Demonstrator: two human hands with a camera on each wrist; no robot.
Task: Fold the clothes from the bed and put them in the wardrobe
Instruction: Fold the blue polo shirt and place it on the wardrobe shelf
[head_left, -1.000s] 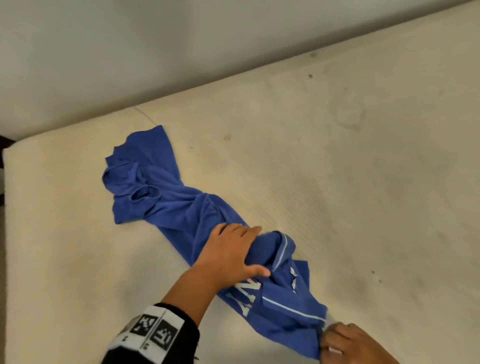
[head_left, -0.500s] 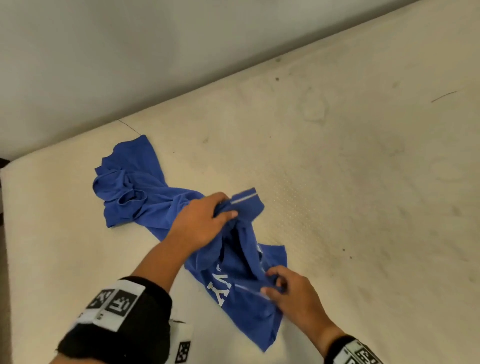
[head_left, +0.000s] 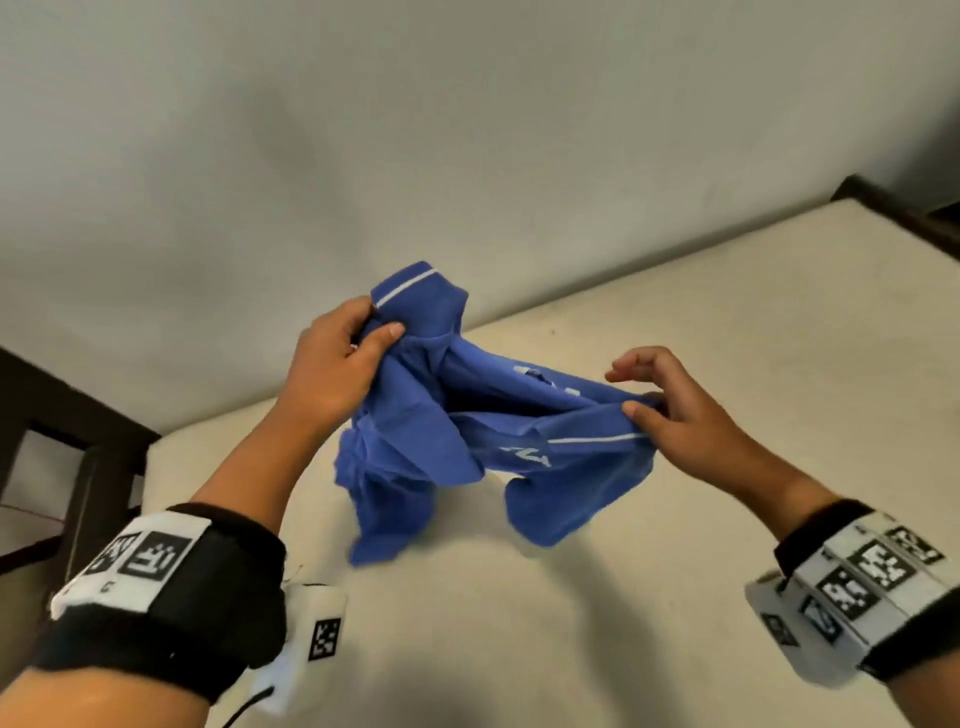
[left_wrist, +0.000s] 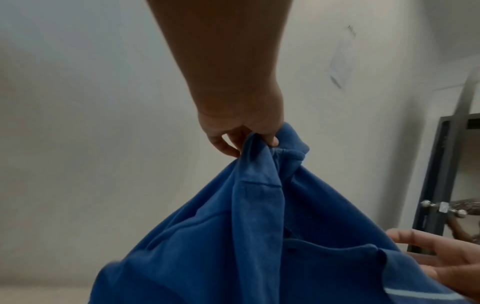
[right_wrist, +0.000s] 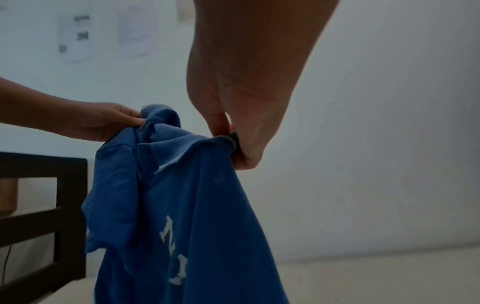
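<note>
We hold the blue shirt up above the bed, clear of the mattress, its crumpled body hanging down between our hands. Our left hand grips a bunched fold at the shirt's white-striped edge, fingers curled round it. Our right hand pinches the opposite edge between thumb and forefinger.

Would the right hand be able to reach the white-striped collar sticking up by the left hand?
Probably yes. The right hand only pinches an edge of the blue shirt, the collar stands uncovered above the left hand, and nothing lies between. It would likely have to let go first.
</note>
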